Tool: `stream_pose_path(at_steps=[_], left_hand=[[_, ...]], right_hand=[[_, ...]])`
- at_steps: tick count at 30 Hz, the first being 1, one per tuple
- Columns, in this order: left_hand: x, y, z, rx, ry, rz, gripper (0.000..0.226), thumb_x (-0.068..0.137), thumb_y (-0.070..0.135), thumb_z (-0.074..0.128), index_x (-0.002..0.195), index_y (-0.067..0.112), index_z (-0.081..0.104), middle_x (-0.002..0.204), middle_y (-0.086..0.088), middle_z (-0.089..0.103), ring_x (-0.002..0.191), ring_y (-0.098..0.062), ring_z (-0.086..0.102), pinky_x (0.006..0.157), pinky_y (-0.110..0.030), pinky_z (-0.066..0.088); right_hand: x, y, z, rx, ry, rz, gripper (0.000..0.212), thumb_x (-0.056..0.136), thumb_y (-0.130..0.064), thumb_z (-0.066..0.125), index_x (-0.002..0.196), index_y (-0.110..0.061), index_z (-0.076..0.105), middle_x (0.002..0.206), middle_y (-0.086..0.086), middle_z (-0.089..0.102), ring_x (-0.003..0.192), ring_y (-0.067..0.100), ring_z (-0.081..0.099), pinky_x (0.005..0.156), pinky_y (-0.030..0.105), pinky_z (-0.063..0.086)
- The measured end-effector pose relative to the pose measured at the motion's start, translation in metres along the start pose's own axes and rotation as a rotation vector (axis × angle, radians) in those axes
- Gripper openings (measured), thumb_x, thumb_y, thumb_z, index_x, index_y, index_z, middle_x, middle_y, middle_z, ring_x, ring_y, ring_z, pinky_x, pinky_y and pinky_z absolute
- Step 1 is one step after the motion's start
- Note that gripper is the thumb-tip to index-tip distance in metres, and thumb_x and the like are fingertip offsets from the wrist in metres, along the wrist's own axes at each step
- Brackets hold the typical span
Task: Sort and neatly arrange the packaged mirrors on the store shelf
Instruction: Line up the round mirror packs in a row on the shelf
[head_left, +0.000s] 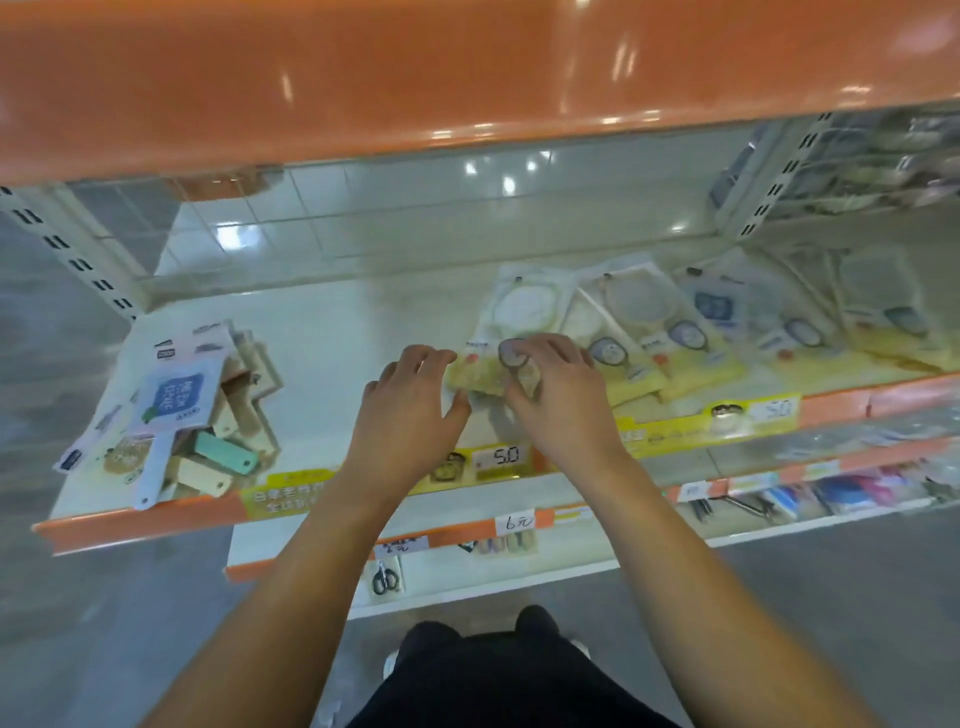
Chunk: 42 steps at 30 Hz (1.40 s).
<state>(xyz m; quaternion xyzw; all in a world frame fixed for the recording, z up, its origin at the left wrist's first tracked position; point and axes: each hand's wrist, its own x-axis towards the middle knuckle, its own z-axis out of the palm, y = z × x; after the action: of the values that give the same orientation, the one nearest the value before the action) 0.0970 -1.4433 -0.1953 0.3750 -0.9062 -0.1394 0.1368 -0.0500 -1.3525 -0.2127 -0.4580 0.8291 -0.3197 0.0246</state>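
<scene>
Store shelf (332, 332), cream-topped with an orange front lip, spanning the middle of the frame beneath a glossy orange upper shelf (467, 67); along its right half a row of packaged round mirrors (691, 322) lies fanned and overlapping toward the right edge of the frame; at lower left a loose pile of packaged handled mirrors (182, 415) lies crossed at odd angles, apparently not yet sorted; yellow price strips (498, 457) run along the lip. At centre, the leftmost packet of the row, a packaged round mirror (519, 312) with a yellow lower card, lies flat on the shelf; the right hand (561, 400) rests on its lower end with fingers curled over the card, seemingly pinching its edge, though blur leaves the hold uncertain; the left hand (410, 400) sits just beside the packet's left edge, fingers spread and relaxed, gripping nothing, fingertips about touching the card. Judged step: squaring this packet into line with the row. To do it well, slide rather than lift; use the left fingertips as a stop along the left edge; match the neighbours' overlap and the lower edges parallel to the lip; press lightly, since the glossy sleeve would likely slip and disturb the packets beneath.
</scene>
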Motion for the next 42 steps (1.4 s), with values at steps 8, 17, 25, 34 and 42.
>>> stream_pose_path(at_steps=[8, 17, 25, 34, 42], left_hand=[[0.016, 0.062, 0.03, 0.036, -0.006, -0.051, 0.041, 0.09, 0.035, 0.053, 0.128, 0.019, 0.051, 0.125, -0.002, 0.049, 0.108, -0.028, 0.055, 0.086, -0.041, 0.044], [0.01, 0.077, 0.045, 0.054, 0.005, -0.132, 0.046, 0.084, 0.038, 0.047, 0.123, 0.014, 0.054, 0.121, -0.008, 0.054, 0.103, -0.033, 0.057, 0.081, -0.044, 0.049], [0.033, 0.037, 0.037, 0.009, -0.026, -0.171, 0.04, 0.088, 0.034, 0.055, 0.125, 0.02, 0.052, 0.125, -0.002, 0.05, 0.109, -0.028, 0.054, 0.089, -0.042, 0.044], [0.059, -0.005, 0.029, -0.028, -0.069, -0.175, 0.042, 0.091, 0.04, 0.05, 0.128, 0.02, 0.051, 0.131, -0.001, 0.048, 0.115, -0.026, 0.052, 0.096, -0.043, 0.043], [0.066, -0.034, 0.028, -0.058, -0.058, -0.168, 0.041, 0.09, 0.037, 0.052, 0.126, 0.017, 0.053, 0.13, -0.003, 0.05, 0.114, -0.027, 0.054, 0.094, -0.044, 0.045]], right_hand=[[0.005, 0.062, -0.035, 0.007, -0.055, -0.005, 0.039, 0.084, -0.038, 0.054, 0.118, -0.021, 0.064, 0.122, 0.004, 0.058, 0.113, 0.033, 0.053, 0.092, 0.047, 0.048], [0.012, 0.078, -0.038, 0.062, -0.109, -0.05, 0.035, 0.086, -0.031, 0.061, 0.119, -0.019, 0.064, 0.125, 0.004, 0.056, 0.114, 0.033, 0.051, 0.093, 0.048, 0.046], [0.039, 0.047, -0.017, -0.029, -0.196, 0.014, 0.044, 0.088, -0.035, 0.059, 0.131, -0.025, 0.055, 0.14, 0.002, 0.044, 0.126, 0.031, 0.041, 0.101, 0.048, 0.038], [0.087, 0.006, 0.028, -0.363, -0.355, 0.171, 0.058, 0.089, -0.059, 0.048, 0.137, -0.026, 0.04, 0.149, 0.015, 0.025, 0.122, 0.046, 0.035, 0.099, 0.053, 0.032], [0.111, -0.021, 0.065, -0.501, -0.427, 0.315, 0.087, 0.081, -0.075, 0.045, 0.149, -0.025, 0.023, 0.157, 0.021, 0.012, 0.134, 0.062, 0.012, 0.105, 0.071, 0.015]])
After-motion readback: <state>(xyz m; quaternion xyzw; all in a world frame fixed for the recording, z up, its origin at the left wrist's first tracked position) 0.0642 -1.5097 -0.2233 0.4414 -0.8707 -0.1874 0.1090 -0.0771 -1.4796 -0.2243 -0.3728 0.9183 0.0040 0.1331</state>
